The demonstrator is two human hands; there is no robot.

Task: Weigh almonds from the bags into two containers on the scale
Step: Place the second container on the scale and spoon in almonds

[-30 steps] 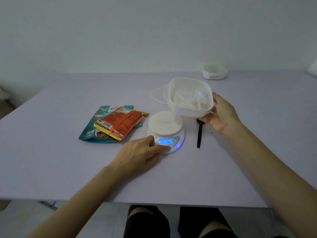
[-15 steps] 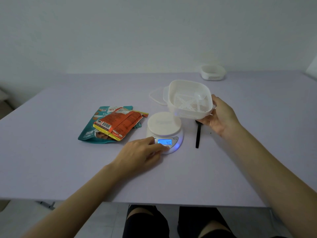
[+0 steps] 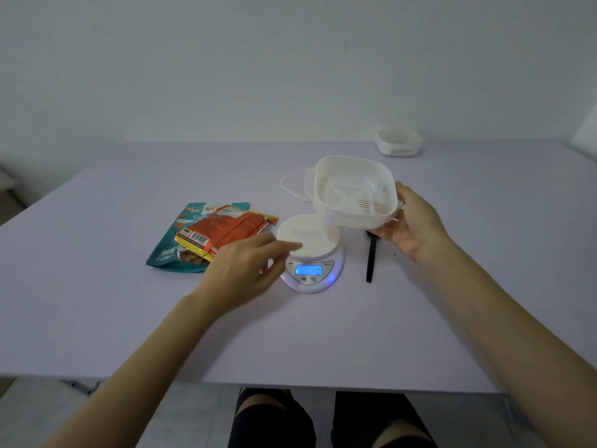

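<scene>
So the white slotted container [image 3: 355, 192] is up in the air just behind and right of the scale [image 3: 309, 253], tipped so its open side faces me, right hand [image 3: 410, 221] gripping its right rim. The bare weighing plate sits below-left of it, so I'd guess it's a short drop that way, and it's squarish, so no fussing over orientation. Left hand [image 3: 248, 266] hovers loose-fingered over the scale's left edge, holding nothing; can't tell if a fingertip touches. Almond bags [image 3: 223, 234] lie stacked left of the scale, second container [image 3: 399, 146] far behind it, black spoon [image 3: 371, 257] just right of it, all on a pale lilac table [image 3: 129, 318] by a plain white wall
</scene>
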